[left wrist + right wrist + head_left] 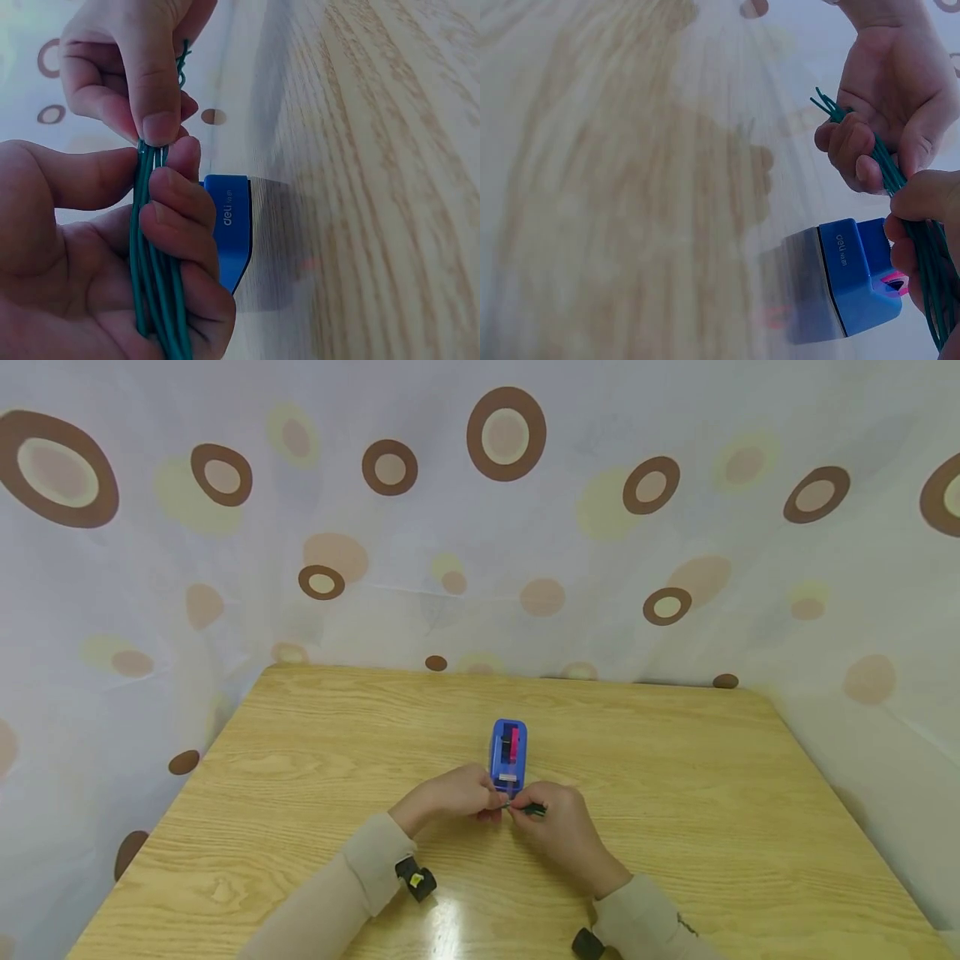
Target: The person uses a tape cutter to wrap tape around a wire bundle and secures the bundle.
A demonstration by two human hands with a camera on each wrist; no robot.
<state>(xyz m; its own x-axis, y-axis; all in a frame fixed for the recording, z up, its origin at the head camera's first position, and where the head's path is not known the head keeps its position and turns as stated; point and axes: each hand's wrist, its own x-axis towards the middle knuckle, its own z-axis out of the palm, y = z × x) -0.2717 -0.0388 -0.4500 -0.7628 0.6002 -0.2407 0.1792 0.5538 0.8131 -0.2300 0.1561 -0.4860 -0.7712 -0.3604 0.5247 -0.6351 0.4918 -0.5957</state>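
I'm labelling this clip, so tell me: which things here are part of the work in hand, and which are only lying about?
In the work:
- bundle of green wires, held by both hands
- left hand
- right hand

Lying about:
- blue tape dispenser, just beyond the hands
- wooden table
- spotted curtain behind

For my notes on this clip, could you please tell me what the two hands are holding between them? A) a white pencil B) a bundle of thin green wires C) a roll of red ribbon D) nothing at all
B: the left hand and the right hand both grip a bundle of thin green wires, close to the blue box on the table.
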